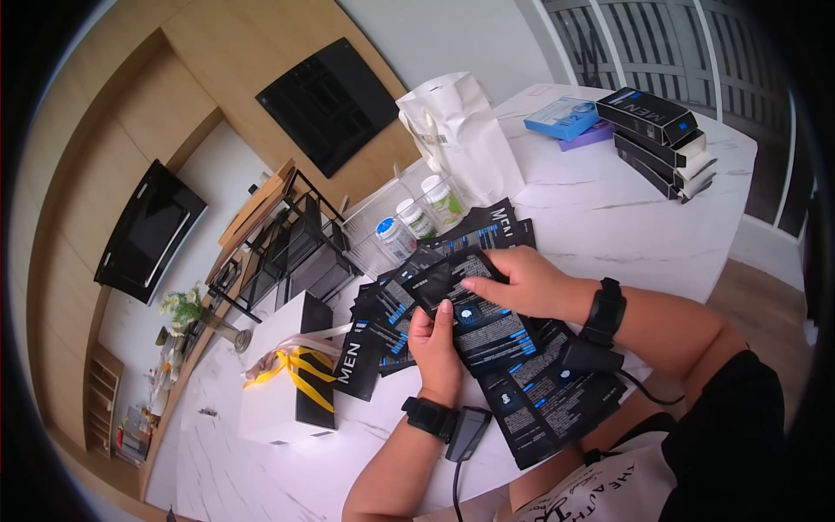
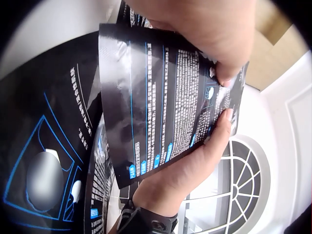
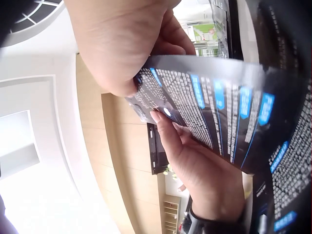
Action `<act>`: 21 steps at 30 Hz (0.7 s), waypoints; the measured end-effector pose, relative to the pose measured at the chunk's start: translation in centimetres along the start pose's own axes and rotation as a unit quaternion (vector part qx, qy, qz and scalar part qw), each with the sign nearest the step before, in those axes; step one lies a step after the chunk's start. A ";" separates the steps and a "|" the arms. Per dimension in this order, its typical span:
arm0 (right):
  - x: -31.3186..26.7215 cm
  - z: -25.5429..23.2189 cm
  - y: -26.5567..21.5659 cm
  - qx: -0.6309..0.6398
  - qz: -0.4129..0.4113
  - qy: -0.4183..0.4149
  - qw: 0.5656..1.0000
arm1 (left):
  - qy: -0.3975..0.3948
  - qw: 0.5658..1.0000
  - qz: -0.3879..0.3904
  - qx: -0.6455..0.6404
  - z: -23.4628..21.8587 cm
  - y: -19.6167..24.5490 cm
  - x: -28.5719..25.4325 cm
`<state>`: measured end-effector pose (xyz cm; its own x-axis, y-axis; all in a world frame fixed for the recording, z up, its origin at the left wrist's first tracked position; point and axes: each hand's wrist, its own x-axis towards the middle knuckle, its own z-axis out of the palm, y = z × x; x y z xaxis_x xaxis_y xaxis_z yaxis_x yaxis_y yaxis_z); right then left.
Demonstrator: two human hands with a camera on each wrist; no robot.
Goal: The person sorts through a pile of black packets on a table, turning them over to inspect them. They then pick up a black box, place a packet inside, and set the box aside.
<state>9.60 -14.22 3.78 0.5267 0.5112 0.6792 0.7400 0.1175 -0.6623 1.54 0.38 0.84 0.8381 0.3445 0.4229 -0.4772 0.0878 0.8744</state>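
Black printed sachet (image 1: 500, 339), one: raised above a heap of its kind, between both hands, over the marbled tabletop (image 1: 644, 239). From left to right, we list:

White-and-black box (image 1: 274, 400), with yellow ribbon (image 1: 304, 365): near the heap; a wide swing could shove it.

Fanned sachets (image 1: 355, 357), one lettered MEN: overlapping and glossy; we judge that a nudge could send them sliding.

Left hand (image 1: 437, 352): thumb and fingers pinch the sachet's edge; a slack pinch could drop it.

Right hand (image 1: 535, 283): clamped on the sachet, thumb on its face, fingers behind; uneven pulling could crease or tear the film.

Lower sachets (image 1: 557, 409): at the near edge; we suspect the cable (image 1: 661, 404) could snag and drag them off.

MEN cartons (image 1: 648, 117): unevenly stacked, well apart; a bump could topple them.
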 end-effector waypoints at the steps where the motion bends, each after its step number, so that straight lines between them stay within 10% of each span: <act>1: 0.2 -0.2 0.0 -0.011 0.028 0.006 1.000 | -0.003 1.000 0.007 0.011 0.0 0.0 -0.1; 21: 0.5 -0.2 0.4 0.099 0.068 0.062 0.991 | -0.029 0.999 -0.043 -0.012 -0.1 -0.5 0.1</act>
<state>10.23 -14.04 3.97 0.6720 0.4265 0.6054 0.5690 0.2260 -0.7907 1.81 0.44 0.44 0.8898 0.2800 0.3603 -0.4085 0.1370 0.9024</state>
